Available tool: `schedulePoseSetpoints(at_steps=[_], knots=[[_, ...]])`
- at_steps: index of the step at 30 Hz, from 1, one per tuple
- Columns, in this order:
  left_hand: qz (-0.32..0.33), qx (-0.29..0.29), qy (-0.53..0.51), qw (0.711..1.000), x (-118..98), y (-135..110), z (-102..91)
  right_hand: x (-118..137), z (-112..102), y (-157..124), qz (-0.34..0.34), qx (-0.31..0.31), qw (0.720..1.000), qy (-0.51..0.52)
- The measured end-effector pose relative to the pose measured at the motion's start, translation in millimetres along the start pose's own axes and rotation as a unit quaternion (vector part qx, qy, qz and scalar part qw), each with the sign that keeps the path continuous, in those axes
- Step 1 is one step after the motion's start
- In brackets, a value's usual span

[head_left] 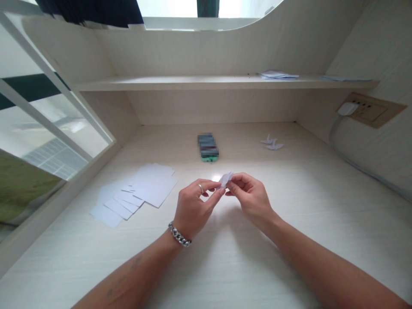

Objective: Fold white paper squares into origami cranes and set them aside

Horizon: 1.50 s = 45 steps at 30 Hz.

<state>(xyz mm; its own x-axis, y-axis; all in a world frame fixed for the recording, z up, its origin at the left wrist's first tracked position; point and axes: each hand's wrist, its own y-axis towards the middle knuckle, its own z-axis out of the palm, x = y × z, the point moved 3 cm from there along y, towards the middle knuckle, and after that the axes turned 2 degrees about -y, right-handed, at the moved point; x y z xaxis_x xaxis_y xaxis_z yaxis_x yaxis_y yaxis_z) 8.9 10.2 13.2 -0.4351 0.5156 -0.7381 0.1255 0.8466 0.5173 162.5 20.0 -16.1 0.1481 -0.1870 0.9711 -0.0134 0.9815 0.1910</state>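
Observation:
A small piece of folded white paper (pixel 225 179) is pinched between my two hands, above the middle of the desk. My left hand (pixel 197 204), with a ring and a chain bracelet, grips its left side between thumb and index finger. On the other side, the thumb and fingers of my right hand (pixel 251 193) hold its right edge. The fingertips cover part of the paper, so its full shape is hidden. Two or so folded paper cranes (pixel 272 143) rest farther back on the right.
White paper sheets (pixel 156 184) lie spread on the desk (pixel 206 274) at left. A phone-like object (pixel 209 159), blurred over, lies behind my hands. Stacked papers (pixel 278 75) sit on the shelf (pixel 193 83). At right, a cable (pixel 360 166) runs down from a wall socket (pixel 373 111).

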Motion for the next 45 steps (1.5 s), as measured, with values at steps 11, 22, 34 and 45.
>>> schedulePoseSetpoints(at_steps=[11, 22, 34, 45], knots=[[-0.014, 0.044, 0.046, 0.998, 2.3, 0.5, 5.2, 2.6, 1.3, -2.4, -0.021, 0.0, 0.995, -0.099], [-0.019, 0.078, 0.128, 0.988, 5.8, 0.7, 7.7, 5.1, 4.8, -7.5, -0.038, 0.004, 0.983, -0.18], [-0.188, 0.113, -0.149, 0.964, 27.0, 6.6, 10.1, 0.3, 4.5, -2.7, 0.027, 0.051, 0.993, -0.099], [-0.228, 0.111, -0.227, 0.94, 25.8, 5.6, 14.2, 2.2, 2.6, 0.3, 0.046, 0.035, 0.993, -0.106]])
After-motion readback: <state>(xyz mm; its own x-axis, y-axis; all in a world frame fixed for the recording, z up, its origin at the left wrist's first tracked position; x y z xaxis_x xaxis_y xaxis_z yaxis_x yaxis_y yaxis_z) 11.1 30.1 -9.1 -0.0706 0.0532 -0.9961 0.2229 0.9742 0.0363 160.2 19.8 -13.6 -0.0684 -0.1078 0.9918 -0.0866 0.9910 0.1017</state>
